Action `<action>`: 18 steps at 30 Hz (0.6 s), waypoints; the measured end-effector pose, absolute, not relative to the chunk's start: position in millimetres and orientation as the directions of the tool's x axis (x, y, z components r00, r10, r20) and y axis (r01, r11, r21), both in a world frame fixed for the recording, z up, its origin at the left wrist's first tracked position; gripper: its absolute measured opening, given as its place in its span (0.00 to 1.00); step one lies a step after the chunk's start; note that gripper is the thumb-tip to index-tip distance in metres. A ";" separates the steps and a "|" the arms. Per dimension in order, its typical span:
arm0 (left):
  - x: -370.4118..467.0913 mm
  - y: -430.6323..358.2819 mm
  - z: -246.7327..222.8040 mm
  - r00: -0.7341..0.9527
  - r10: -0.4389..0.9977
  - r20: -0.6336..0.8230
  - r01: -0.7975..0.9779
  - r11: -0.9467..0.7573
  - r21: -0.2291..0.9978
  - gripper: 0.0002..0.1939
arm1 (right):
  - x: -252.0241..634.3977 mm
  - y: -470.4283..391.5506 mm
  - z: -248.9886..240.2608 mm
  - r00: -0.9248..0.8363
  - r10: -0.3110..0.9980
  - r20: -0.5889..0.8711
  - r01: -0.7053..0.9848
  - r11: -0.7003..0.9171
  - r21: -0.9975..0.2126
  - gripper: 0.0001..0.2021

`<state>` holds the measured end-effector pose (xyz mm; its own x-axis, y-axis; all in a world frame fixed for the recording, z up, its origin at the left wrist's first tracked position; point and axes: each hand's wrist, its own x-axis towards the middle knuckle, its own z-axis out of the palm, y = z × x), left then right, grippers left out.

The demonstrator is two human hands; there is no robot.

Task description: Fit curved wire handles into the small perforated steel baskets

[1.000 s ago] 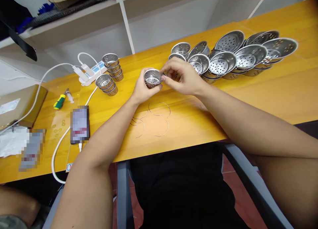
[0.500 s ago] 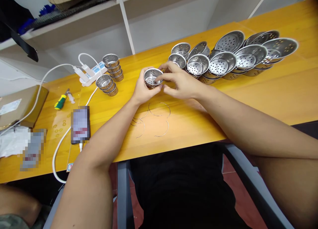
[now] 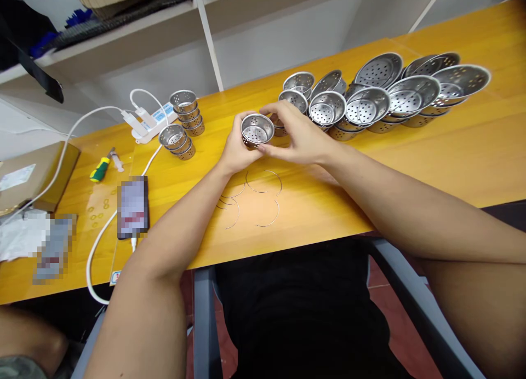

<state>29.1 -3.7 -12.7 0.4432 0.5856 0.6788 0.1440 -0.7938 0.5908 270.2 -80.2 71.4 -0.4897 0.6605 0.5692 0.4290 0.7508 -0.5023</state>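
Table (image 3: 329, 209) runs from its front edge by the person's lap back to the grey wall (image 3: 283, 36). Toward that wall, yellow wood stretches between two stacks (image 3: 182, 144) on the left and a row of baskets (image 3: 364, 112) on the right. In front, thin wires (image 3: 278, 210) lie between the hands and the front edge; the phone (image 3: 132, 206) sits near the left forearm. The row crowds the right knuckles.

Both forearms slant inward over the front edge, meeting at the cup (image 3: 251, 128), mouth up, mid-table. The left hand (image 3: 236, 149) grips it from the left. The right hand (image 3: 302, 132) closes on its right side, thumb at the near rim, fingers arched behind.
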 end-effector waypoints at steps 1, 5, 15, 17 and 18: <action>30.3 -5.2 -12.0 0.448 0.588 0.673 0.156 -0.793 0.589 0.54 | 269.4 -80.2 70.9 -0.486 0.661 0.571 0.431 0.750 -0.502 0.44; 33.3 -11.3 -8.5 0.470 0.569 0.675 0.175 -0.809 0.561 0.60 | 268.5 -78.5 72.0 -0.487 0.651 0.582 0.435 0.759 -0.484 0.48; 15.2 6.1 -22.9 0.423 0.660 0.621 0.272 -0.746 0.608 0.51 | 320.5 -68.3 102.8 -0.147 0.688 0.711 0.595 0.636 -0.492 0.45; 14.9 6.5 -23.3 0.412 0.662 0.626 0.274 -0.745 0.608 0.49 | 326.6 -63.1 98.3 -0.155 0.706 0.691 0.600 0.623 -0.502 0.42; 15.6 5.5 -22.8 0.411 0.664 0.625 0.276 -0.744 0.609 0.48 | 328.1 -60.3 94.8 -0.169 0.720 0.673 0.591 0.621 -0.516 0.40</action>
<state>15.6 5.5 -22.8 0.4111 0.6636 0.6250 0.2758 -0.7440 0.6086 328.1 -60.3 94.8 -0.1689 0.7198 0.6733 0.5906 0.6208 -0.5155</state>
